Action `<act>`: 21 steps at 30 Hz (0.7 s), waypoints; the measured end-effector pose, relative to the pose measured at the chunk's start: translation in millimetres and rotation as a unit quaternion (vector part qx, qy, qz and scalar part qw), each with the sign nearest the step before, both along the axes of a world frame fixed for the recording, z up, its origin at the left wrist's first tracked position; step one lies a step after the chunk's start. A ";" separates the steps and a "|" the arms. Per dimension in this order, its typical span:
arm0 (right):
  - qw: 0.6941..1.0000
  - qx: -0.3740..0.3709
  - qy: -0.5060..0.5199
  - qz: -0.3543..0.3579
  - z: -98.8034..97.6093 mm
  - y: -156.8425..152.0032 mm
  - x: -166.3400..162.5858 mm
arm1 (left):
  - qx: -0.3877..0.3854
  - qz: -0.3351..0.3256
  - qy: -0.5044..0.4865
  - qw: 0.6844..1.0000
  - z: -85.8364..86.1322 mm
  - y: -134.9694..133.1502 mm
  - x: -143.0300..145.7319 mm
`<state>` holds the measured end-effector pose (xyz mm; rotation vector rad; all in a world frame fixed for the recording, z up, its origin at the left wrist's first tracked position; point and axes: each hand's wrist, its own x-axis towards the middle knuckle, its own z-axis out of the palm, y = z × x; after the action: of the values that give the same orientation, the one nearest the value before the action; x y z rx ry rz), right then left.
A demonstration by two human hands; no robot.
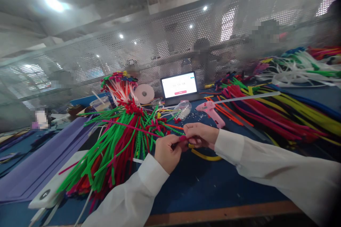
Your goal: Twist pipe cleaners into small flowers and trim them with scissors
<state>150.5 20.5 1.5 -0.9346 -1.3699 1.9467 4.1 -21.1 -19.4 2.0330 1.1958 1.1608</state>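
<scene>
My left hand [167, 153] and my right hand [201, 134] meet over the front of the table, fingertips pinched close together. Between them is a small dark pink bit of a pipe cleaner [182, 138], mostly covered by the fingers. A long pink stem [133, 127] runs leftward from behind my left hand; whether it is the same piece I cannot tell. Below my right hand lies a curved yellow pipe cleaner [205, 157]. To the left is a big pile of green pipe cleaners [106, 145] with red ones. Behind my right hand rests a pink glue gun [211, 111] with a long glue stick.
A lit tablet [179, 86] stands at the back, near a white ribbon spool [144, 94] and a clear plastic bag [182, 110]. More coloured pipe cleaners [279, 113] spread across the right. Purple sheets [48, 159] lie at left, beside a drink cup [101, 103].
</scene>
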 end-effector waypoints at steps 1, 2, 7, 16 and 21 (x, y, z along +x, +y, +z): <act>1.000 0.004 -0.001 0.001 -0.7 -0.1 -0.3 | -0.009 -0.006 -0.005 1.000 0.1 -0.4 0.3; 1.000 0.007 0.000 0.004 -1.5 -0.2 -0.3 | -0.018 -0.011 -0.012 1.000 0.3 -0.7 0.5; 0.999 0.025 0.002 0.021 -3.5 0.3 1.6 | -0.048 -0.025 -0.042 0.998 1.8 -0.3 1.7; 0.999 0.045 -0.002 0.027 -2.4 -1.1 -0.4 | -0.122 -0.015 -0.143 0.982 1.9 2.0 4.7; 0.977 0.212 -0.016 0.023 2.4 1.5 5.0 | -0.192 -0.024 -0.253 0.948 4.2 7.7 0.5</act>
<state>155.4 22.0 4.0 -0.7336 -1.7476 1.5810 4.7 -13.4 -15.2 1.3572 1.0061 1.2150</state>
